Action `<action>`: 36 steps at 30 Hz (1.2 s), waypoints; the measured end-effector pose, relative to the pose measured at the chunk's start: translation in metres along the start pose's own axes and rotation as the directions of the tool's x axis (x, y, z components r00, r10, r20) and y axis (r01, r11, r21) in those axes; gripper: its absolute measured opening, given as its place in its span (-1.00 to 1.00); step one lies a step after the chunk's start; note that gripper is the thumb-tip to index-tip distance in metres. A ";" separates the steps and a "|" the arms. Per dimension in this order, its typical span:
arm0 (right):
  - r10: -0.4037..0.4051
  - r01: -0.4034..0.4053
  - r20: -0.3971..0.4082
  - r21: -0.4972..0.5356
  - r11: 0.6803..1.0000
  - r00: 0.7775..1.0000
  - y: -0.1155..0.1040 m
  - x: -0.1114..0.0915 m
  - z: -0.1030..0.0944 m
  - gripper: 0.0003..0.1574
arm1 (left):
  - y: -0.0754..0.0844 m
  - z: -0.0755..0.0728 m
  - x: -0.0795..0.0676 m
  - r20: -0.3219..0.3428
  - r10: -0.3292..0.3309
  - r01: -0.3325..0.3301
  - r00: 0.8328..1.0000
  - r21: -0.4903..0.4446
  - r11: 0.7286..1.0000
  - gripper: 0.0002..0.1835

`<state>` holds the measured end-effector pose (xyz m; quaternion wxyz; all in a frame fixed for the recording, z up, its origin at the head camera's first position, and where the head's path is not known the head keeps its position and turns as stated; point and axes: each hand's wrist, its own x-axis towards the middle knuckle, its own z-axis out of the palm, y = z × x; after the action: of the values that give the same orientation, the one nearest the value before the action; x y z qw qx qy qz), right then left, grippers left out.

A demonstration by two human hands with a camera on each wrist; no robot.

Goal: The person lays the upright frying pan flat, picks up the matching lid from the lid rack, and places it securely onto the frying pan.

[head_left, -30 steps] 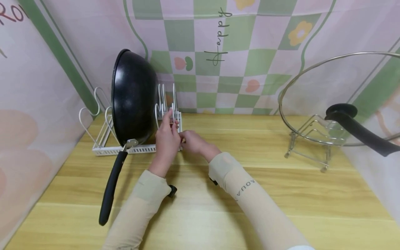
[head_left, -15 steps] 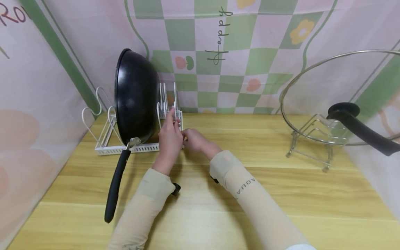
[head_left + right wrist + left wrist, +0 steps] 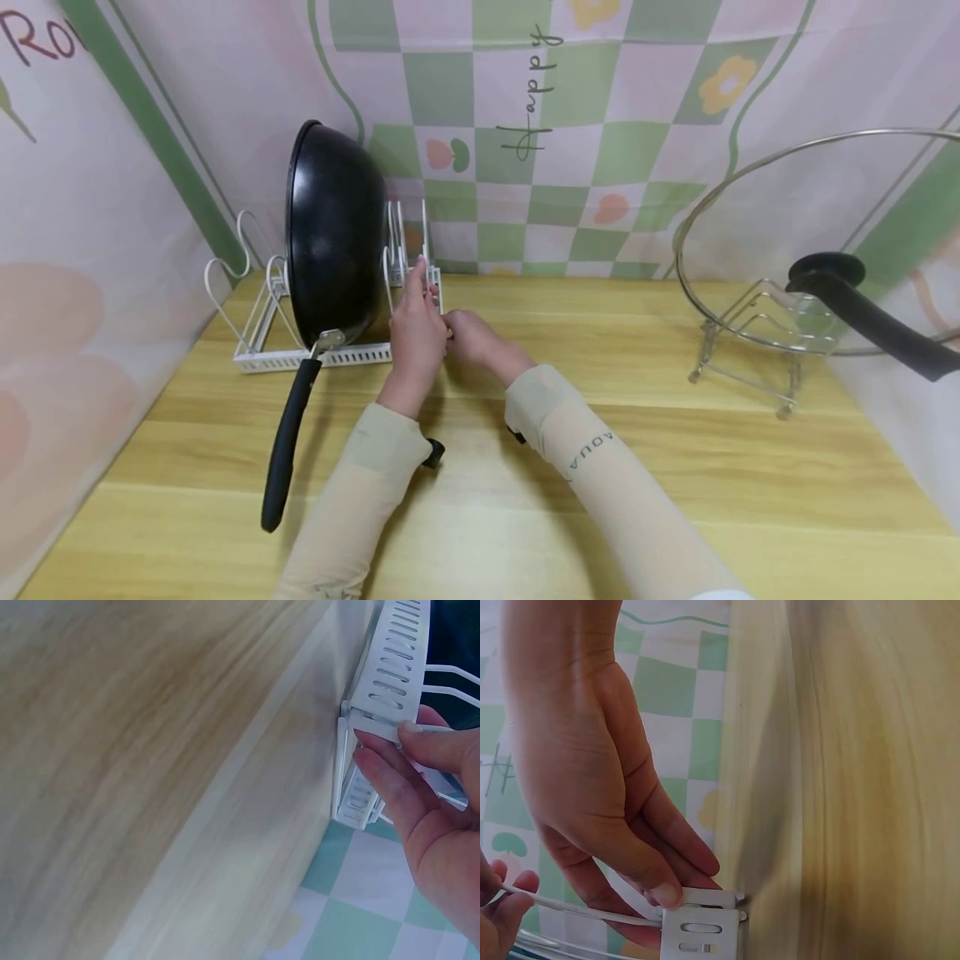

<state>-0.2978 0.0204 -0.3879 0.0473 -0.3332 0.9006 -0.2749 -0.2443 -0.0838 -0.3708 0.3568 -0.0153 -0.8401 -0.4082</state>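
A black wok [image 3: 337,225] stands on its side in a white wire pan rack [image 3: 277,361], its handle [image 3: 291,446] slanting toward me. At the rack's right end my left hand [image 3: 418,350] has its index finger along a divider. In the left wrist view, fingertips of the left hand [image 3: 510,915] pinch a white wire divider [image 3: 592,910]. My right hand [image 3: 476,337] is right beside it, at the rack's front corner. The right wrist view has the right hand [image 3: 450,840] pinching the slotted bar's end [image 3: 382,697], thumb on top. My left hand partly hides the rack's right end.
A large glass lid [image 3: 750,192] with a black knob handle [image 3: 870,312] stands upright in a small metal stand [image 3: 742,383] on the right. Patterned cloth [image 3: 570,142] hangs behind the wooden table [image 3: 615,483].
The head view has shifted slightly, so everything sits a little further right in it. Both hands stay at the rack's right end in nearly the same pose.
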 end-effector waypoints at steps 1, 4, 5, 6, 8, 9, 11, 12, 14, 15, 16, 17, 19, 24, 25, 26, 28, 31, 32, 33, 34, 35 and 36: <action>-0.002 0.002 -0.003 -0.004 1.000 1.000 0.000 0.000 0.000 -0.93 | 0.000 0.001 0.000 -0.002 -0.001 0.001 1.000 0.003 1.000 -0.51; 0.011 -0.011 -0.001 0.006 1.000 1.000 0.001 0.000 0.000 -0.92 | -0.001 0.003 0.001 -0.005 -0.004 0.004 1.000 0.012 1.000 -0.51; 0.021 -0.021 0.003 0.014 1.000 1.000 0.001 0.001 0.000 -0.92 | -0.001 0.003 0.001 -0.005 -0.001 0.002 1.000 0.014 1.000 -0.51; 0.030 -0.030 0.006 0.018 0.999 1.000 0.001 0.001 0.000 -0.91 | -0.001 0.004 0.001 -0.007 0.001 -0.001 1.000 0.016 1.000 -0.51; 0.050 -0.051 0.017 0.032 0.998 0.999 0.001 0.001 -0.001 -0.90 | -0.001 0.005 0.001 -0.009 0.007 -0.007 1.000 0.020 1.000 -0.51; 0.059 -0.059 0.020 0.038 0.998 0.998 0.001 0.001 -0.001 -0.90 | -0.001 0.005 0.001 -0.010 0.009 -0.009 1.000 0.023 1.000 -0.51; 0.057 -0.058 0.020 0.035 0.998 0.998 0.001 0.001 -0.001 -0.89 | -0.002 0.006 0.002 -0.013 0.012 -0.011 1.000 0.027 1.000 -0.51; 0.053 -0.053 0.016 0.032 0.998 0.998 0.001 0.001 -0.001 -0.88 | -0.002 0.006 0.002 -0.012 0.011 -0.011 1.000 0.026 1.000 -0.51; 0.044 -0.044 0.007 0.034 0.998 0.999 0.003 0.000 -0.001 -0.87 | -0.001 0.007 0.003 -0.008 0.011 -0.011 1.000 0.025 1.000 -0.51; 0.039 -0.039 0.001 0.033 0.999 0.999 0.003 0.000 -0.001 -0.87 | -0.001 0.007 0.003 -0.004 0.009 -0.009 1.000 0.022 1.000 -0.51; 0.035 -0.034 -0.005 0.033 0.999 0.999 0.004 0.000 -0.001 -0.86 | -0.001 0.007 0.003 -0.001 0.007 -0.007 1.000 0.019 1.000 -0.51; 0.031 -0.030 -0.011 0.030 0.999 0.999 0.005 0.000 -0.001 -0.86 | 0.000 0.007 0.004 0.003 0.004 -0.004 1.000 0.015 1.000 -0.51; 0.028 -0.027 -0.021 0.030 0.999 0.999 0.007 0.000 -0.002 -0.85 | 0.000 0.008 0.004 0.011 -0.003 0.003 1.000 0.010 1.000 -0.51; 0.023 -0.022 -0.034 0.030 0.999 0.999 0.008 0.000 -0.002 -0.86 | 0.001 0.009 0.006 0.024 -0.031 0.031 0.999 -0.006 1.000 -0.49; 0.025 -0.024 -0.033 0.028 0.999 0.999 0.009 0.000 -0.001 -0.86 | 0.002 0.009 0.006 0.027 -0.035 0.035 0.999 -0.011 0.999 -0.49; 0.028 -0.028 -0.032 0.028 0.999 0.999 0.009 0.000 -0.001 -0.87 | 0.002 0.009 0.006 0.028 -0.038 0.039 0.999 -0.013 0.999 -0.48; 0.034 -0.034 -0.033 0.025 0.999 0.999 0.009 0.000 0.000 -0.87 | 0.002 0.009 0.006 0.032 -0.043 0.044 0.999 -0.017 0.999 -0.48; 0.042 -0.041 -0.034 0.022 0.999 0.999 0.010 0.001 0.001 -0.86 | 0.002 0.009 0.006 0.036 -0.046 0.047 0.998 -0.018 0.999 -0.47; 0.044 -0.043 -0.036 0.021 0.999 0.998 0.011 0.001 0.001 -0.86 | 0.002 0.009 0.006 0.036 -0.048 0.049 0.998 -0.016 0.999 -0.47; 0.043 -0.042 -0.040 0.019 0.999 0.998 0.011 0.001 0.001 -0.87 | 0.002 0.010 0.007 0.038 -0.048 0.048 0.998 -0.020 0.999 -0.47; 0.043 -0.042 -0.043 0.016 0.999 0.998 0.011 0.001 0.001 -0.87 | 0.002 0.011 0.007 0.038 -0.048 0.049 0.998 -0.022 0.999 -0.47; 0.042 -0.041 -0.047 0.011 0.999 0.998 0.011 0.001 0.001 -0.88 | 0.002 0.011 0.007 0.036 -0.048 0.049 0.998 -0.025 0.999 -0.47; 0.040 -0.040 -0.052 0.004 0.999 0.998 0.012 0.001 0.001 -0.88 | 0.002 0.012 0.007 0.033 -0.045 0.046 0.998 -0.027 0.999 -0.47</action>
<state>-0.3047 0.0267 -0.3953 0.0296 -0.3077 0.9077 -0.2839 -0.2561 -0.0758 -0.3698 0.3334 -0.0077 -0.8401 -0.4278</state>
